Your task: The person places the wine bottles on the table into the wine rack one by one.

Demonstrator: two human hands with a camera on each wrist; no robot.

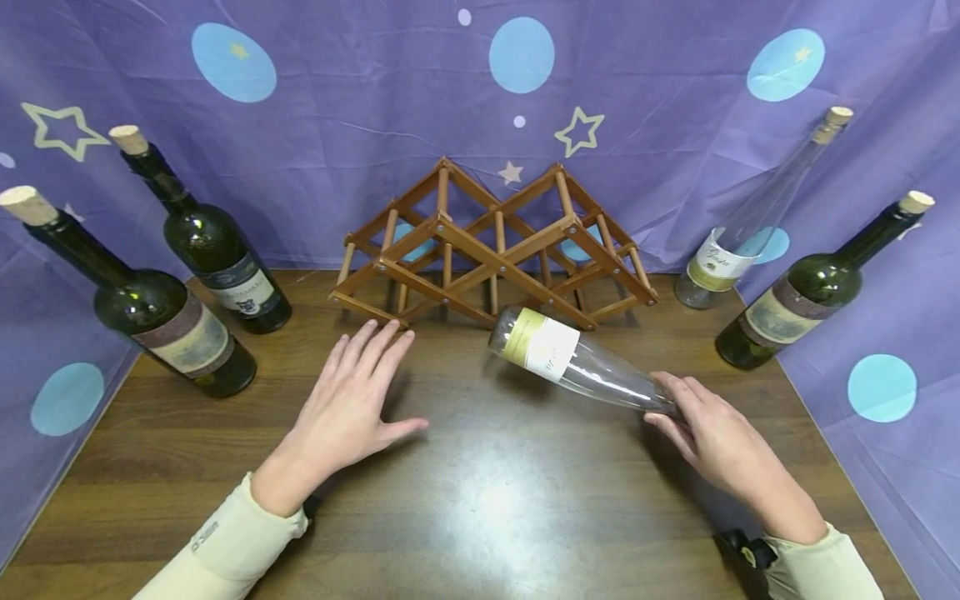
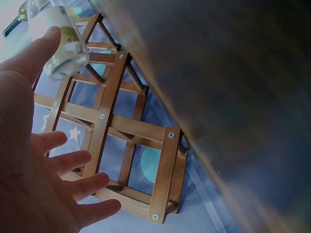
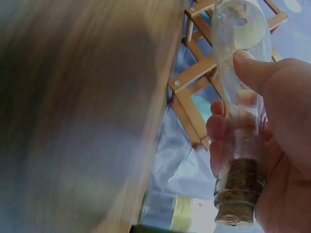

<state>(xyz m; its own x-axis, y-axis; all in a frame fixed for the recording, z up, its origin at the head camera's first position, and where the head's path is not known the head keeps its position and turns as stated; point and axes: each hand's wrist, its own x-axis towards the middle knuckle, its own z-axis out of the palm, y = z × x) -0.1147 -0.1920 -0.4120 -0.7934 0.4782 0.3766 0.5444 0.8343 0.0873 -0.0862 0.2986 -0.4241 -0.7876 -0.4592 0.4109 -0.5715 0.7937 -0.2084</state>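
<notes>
My right hand (image 1: 727, 437) grips a clear glass wine bottle (image 1: 551, 350) by its neck, with the base pointing left toward the rack. In the right wrist view the thumb and fingers wrap the neck, and a cork (image 3: 238, 189) fills its mouth. The bottle has a white and yellow-green label and lies tilted in the air, close in front of a wooden folding wine rack (image 1: 501, 268). To the left, my left hand (image 1: 345, 408) is spread with straight fingers, holding nothing, its fingertips near the rack's front left foot.
Two dark green corked bottles (image 1: 225, 275) (image 1: 176, 329) stand at the left. On the right stand another clear corked bottle (image 1: 723, 258) and a green corked bottle (image 1: 795, 304). A purple patterned cloth (image 1: 337, 100) hangs behind the wooden table (image 1: 420, 517).
</notes>
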